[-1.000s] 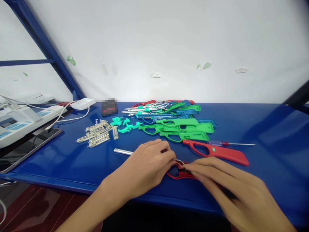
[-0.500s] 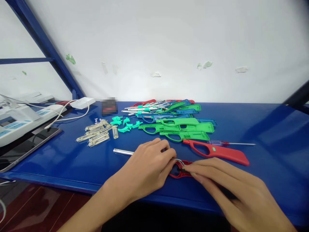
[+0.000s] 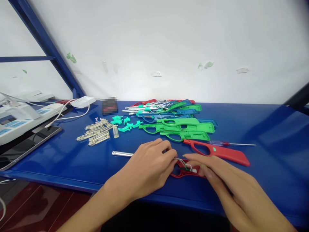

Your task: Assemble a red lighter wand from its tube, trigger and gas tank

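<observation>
An open red lighter shell half [image 3: 178,174] lies near the table's front edge, its finger loop towards the left. My left hand [image 3: 152,164] is closed around the loop end and the metal tube [image 3: 122,154], whose tip sticks out to the left. Thin white and green wires [image 3: 182,162] run from under that hand into the shell, where a small white piece [image 3: 193,170] shows. My right hand [image 3: 217,170] is closed on the shell's handle end, thumb and fingers close together beside the white piece; its palm side hides the rest of the handle.
A closed-side-up red shell half [image 3: 227,155] and a screwdriver [image 3: 241,144] lie behind my right hand. Green shell halves [image 3: 185,135], teal triggers [image 3: 124,129] and clear fuel tanks [image 3: 98,138] are spread behind. At left are a phone [image 3: 31,148] and a power strip [image 3: 24,119].
My right fingers have drawn back to the right along the red shell, uncovering the wires and the small white piece. My left hand stays nearly where it was.
</observation>
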`<action>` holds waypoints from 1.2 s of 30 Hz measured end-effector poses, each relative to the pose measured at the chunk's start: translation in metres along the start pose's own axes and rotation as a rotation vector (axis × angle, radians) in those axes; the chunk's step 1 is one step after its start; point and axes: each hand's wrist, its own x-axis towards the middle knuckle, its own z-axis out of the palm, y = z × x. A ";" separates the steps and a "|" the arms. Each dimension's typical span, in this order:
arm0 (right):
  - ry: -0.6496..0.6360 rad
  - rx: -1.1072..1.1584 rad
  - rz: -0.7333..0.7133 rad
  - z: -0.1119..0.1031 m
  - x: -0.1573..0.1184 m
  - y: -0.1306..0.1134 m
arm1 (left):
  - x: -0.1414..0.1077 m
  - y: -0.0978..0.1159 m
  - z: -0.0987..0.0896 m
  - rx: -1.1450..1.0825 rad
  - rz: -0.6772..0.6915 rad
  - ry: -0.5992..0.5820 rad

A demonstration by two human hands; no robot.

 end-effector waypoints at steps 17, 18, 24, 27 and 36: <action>0.042 0.038 -0.023 0.001 -0.001 -0.005 | -0.002 -0.001 0.000 0.001 -0.009 -0.030; 0.041 0.040 -0.026 0.001 -0.001 -0.005 | -0.002 -0.001 0.000 0.004 -0.010 -0.028; 0.010 0.028 -0.024 -0.001 -0.001 -0.009 | -0.001 -0.001 0.002 0.023 0.011 0.012; 0.005 0.013 -0.026 -0.002 -0.002 -0.008 | -0.002 -0.001 0.002 0.030 0.012 0.009; 0.014 -0.001 -0.044 0.000 -0.003 -0.004 | -0.001 -0.001 -0.001 0.069 0.037 -0.029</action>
